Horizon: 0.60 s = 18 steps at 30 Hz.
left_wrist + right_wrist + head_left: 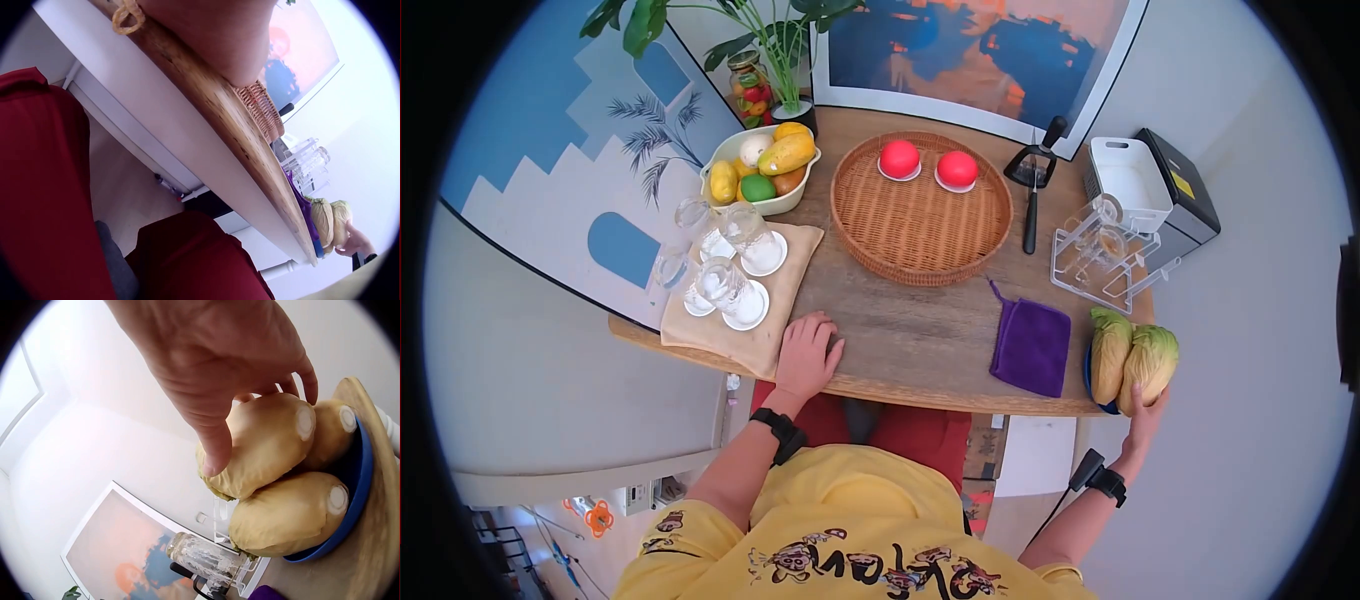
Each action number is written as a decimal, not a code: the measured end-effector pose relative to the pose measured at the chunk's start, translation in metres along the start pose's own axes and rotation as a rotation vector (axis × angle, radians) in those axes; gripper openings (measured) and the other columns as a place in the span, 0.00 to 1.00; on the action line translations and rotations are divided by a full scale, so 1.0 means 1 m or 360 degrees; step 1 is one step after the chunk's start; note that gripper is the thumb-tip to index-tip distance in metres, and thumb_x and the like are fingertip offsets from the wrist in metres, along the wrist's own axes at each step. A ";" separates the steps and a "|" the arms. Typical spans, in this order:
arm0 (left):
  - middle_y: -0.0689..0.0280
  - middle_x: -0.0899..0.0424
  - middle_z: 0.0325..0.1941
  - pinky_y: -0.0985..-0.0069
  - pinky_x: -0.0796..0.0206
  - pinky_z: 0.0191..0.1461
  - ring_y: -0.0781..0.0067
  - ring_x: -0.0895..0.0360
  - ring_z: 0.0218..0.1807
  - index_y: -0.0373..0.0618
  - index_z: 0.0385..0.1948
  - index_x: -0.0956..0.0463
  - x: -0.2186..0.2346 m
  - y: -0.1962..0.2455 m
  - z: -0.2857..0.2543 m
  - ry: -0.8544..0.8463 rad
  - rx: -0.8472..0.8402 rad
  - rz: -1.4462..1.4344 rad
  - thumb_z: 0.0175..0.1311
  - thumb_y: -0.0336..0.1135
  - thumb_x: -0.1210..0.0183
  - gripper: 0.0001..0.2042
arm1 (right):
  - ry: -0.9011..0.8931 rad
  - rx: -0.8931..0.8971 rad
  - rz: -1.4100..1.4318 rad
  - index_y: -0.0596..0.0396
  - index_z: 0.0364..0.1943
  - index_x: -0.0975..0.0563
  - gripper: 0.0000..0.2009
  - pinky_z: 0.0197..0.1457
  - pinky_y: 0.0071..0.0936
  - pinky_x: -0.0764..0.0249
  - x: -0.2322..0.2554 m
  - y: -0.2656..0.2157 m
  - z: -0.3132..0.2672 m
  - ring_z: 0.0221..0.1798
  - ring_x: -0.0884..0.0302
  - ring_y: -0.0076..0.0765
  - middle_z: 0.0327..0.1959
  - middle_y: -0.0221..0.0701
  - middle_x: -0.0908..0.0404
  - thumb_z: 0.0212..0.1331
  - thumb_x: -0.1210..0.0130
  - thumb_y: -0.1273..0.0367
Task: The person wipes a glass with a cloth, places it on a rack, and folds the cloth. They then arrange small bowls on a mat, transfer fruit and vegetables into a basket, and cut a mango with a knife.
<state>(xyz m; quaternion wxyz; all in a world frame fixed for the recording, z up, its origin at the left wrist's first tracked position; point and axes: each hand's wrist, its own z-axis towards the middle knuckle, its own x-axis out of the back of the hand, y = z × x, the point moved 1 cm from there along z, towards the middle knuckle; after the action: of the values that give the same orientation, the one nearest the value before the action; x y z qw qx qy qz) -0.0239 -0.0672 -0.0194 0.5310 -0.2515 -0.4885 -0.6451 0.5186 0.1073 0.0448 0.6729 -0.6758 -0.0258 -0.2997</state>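
My right hand (1146,404) is at the table's right front corner, holding a napa cabbage (262,440) with the thumb on one side and the fingers over the other. That cabbage lies on top of two more; the lower front one (290,515) shows its white cut stem end. All of them are in a blue bowl (359,500), mostly hidden beneath them. My left hand (805,358) rests on the table's front edge with relaxed fingers, holding nothing. Right beside it lies a beige cushion (795,265) carrying several upside-down glasses (722,285) on white coasters.
A purple drawstring pouch (1032,347) lies left of the cabbages. Behind them stand a glass rack (1105,262) and a white basket (1130,180). A round wicker tray (920,240) holds two red balls (899,159). A fruit bowl (785,205) and a black-handled utensil (1031,220) are further back.
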 end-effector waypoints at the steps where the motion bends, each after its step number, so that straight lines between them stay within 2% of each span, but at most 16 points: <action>1: 0.58 0.24 0.50 0.58 0.39 0.65 0.54 0.29 0.60 0.44 0.41 0.26 0.000 -0.001 -0.001 0.0014 0.0027 0.0003 0.62 0.37 0.39 0.11 | 0.0039 0.0001 -0.0037 0.58 0.74 0.43 0.41 0.75 0.38 0.43 -0.004 -0.002 0.001 0.72 0.37 0.43 0.71 0.42 0.35 0.61 0.34 0.60; 3: 0.58 0.24 0.51 0.58 0.40 0.65 0.54 0.29 0.60 0.44 0.41 0.26 0.001 -0.005 -0.004 0.0047 0.0091 0.0040 0.62 0.37 0.38 0.11 | 0.0021 0.0062 0.0070 0.58 0.74 0.43 0.41 0.75 0.38 0.43 -0.007 0.006 0.007 0.72 0.37 0.43 0.71 0.42 0.35 0.60 0.33 0.61; 6: 0.58 0.25 0.51 0.59 0.40 0.65 0.53 0.29 0.59 0.45 0.41 0.26 -0.002 -0.005 -0.003 0.0036 0.0046 -0.0008 0.61 0.37 0.38 0.11 | 0.0048 0.0143 0.0215 0.58 0.73 0.41 0.41 0.75 0.39 0.42 -0.014 0.022 0.019 0.71 0.36 0.43 0.70 0.42 0.34 0.58 0.31 0.63; 9: 0.58 0.26 0.51 0.60 0.39 0.64 0.53 0.30 0.59 0.45 0.41 0.26 0.000 -0.006 -0.001 -0.0013 0.0037 -0.0105 0.60 0.35 0.37 0.12 | 0.0283 0.0253 0.0101 0.60 0.70 0.38 0.39 0.74 0.40 0.40 -0.014 0.020 0.022 0.71 0.36 0.44 0.70 0.41 0.34 0.58 0.31 0.62; 10: 0.58 0.26 0.51 0.60 0.39 0.64 0.53 0.30 0.59 0.45 0.41 0.26 0.001 -0.006 -0.002 -0.0007 0.0036 -0.0103 0.60 0.35 0.37 0.12 | 0.0284 0.0258 0.0105 0.60 0.70 0.38 0.39 0.74 0.40 0.40 -0.014 0.018 0.023 0.71 0.36 0.44 0.70 0.41 0.34 0.58 0.31 0.62; 13: 0.58 0.26 0.53 0.60 0.40 0.64 0.53 0.30 0.60 0.45 0.44 0.26 0.008 0.002 0.004 -0.0089 0.0067 -0.0181 0.58 0.34 0.37 0.13 | 0.0345 0.0193 0.0163 0.60 0.71 0.39 0.39 0.75 0.41 0.40 -0.011 -0.018 0.005 0.71 0.36 0.43 0.70 0.41 0.34 0.59 0.32 0.62; 15: 0.57 0.27 0.55 0.59 0.37 0.64 0.52 0.29 0.59 0.45 0.51 0.27 0.021 0.018 0.009 -0.0028 0.0080 -0.0279 0.60 0.35 0.36 0.18 | 0.0475 0.0193 0.0377 0.59 0.71 0.40 0.37 0.71 0.38 0.34 -0.013 -0.046 -0.008 0.69 0.33 0.41 0.68 0.40 0.33 0.62 0.34 0.62; 16: 0.57 0.27 0.55 0.59 0.37 0.64 0.52 0.29 0.59 0.45 0.51 0.27 0.027 0.029 0.013 -0.0033 0.0070 -0.0286 0.60 0.35 0.36 0.18 | 0.0487 0.0191 0.0372 0.59 0.71 0.40 0.37 0.71 0.38 0.34 -0.016 -0.060 -0.018 0.69 0.33 0.41 0.68 0.40 0.33 0.62 0.34 0.62; 18: 0.57 0.27 0.57 0.62 0.34 0.64 0.56 0.27 0.60 0.43 0.60 0.32 0.030 0.053 0.021 -0.0210 0.0321 -0.0982 0.62 0.33 0.35 0.24 | 0.0237 0.0316 0.0510 0.59 0.71 0.40 0.35 0.71 0.37 0.35 -0.030 -0.087 -0.045 0.70 0.34 0.40 0.69 0.40 0.33 0.64 0.37 0.63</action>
<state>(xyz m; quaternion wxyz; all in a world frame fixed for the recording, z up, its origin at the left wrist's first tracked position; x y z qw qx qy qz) 0.0121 -0.0592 0.0331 0.3001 -0.0792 -0.6363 -0.7063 0.4394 0.0844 0.1054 0.7754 -0.5776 0.1024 -0.2340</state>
